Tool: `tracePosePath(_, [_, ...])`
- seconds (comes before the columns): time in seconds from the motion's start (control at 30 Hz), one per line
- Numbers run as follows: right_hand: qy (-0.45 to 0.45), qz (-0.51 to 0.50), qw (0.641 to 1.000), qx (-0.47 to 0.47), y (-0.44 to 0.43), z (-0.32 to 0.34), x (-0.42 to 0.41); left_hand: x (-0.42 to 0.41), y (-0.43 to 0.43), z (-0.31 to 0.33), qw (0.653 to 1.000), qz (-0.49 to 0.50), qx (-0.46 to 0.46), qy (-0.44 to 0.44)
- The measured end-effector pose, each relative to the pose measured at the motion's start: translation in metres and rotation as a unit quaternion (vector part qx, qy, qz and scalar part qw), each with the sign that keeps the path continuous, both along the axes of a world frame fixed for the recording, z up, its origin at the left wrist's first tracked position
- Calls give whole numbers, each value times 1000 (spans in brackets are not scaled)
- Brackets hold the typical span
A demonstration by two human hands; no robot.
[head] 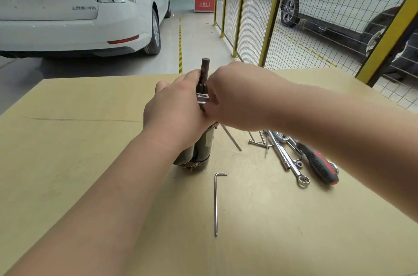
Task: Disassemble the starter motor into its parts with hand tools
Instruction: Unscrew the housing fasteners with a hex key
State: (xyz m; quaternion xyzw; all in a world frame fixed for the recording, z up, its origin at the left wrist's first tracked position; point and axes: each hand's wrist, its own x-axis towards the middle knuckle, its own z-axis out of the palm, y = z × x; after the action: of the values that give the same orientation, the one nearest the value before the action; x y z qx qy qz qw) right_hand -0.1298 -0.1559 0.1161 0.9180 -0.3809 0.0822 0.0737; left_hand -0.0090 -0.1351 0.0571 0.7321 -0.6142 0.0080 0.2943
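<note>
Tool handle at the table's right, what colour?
The tool handle is black with red accents, clearest in the head view.

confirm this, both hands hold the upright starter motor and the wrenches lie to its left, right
Not quite. In the head view the wrenches lie to the right of the starter motor, beside the red-and-black handled tool. The left hand and right hand do hold the upright motor.

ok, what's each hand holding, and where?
Both grip the upright dark cylindrical starter motor near its top: left hand wraps the shaft end, right hand grips by the pinion.
</note>
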Motion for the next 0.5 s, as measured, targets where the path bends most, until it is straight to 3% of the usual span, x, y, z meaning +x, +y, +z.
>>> tracePosePath(0.13, [-34,-58,995,-71,3,-9,1,-1,0,0,1000,7,-3,2])
tracePosePath(0.23, [-94,-70,992,-46,-9,-5,-6,-1,2,-2,1000,9,-13,8])
tracePosePath(0.33, [-229,-57,968,90,-26,-3,-17,0,4,-3,1000,6,-19,9])
tracePosePath(0.43, [-362,-81,889,270,-35,-7,-22,1,5,-3,1000,8,-20,4])
tracePosePath(0.5, [-380,-91,862,324,-38,-13,-22,0,6,-3,1000,10,-20,2])
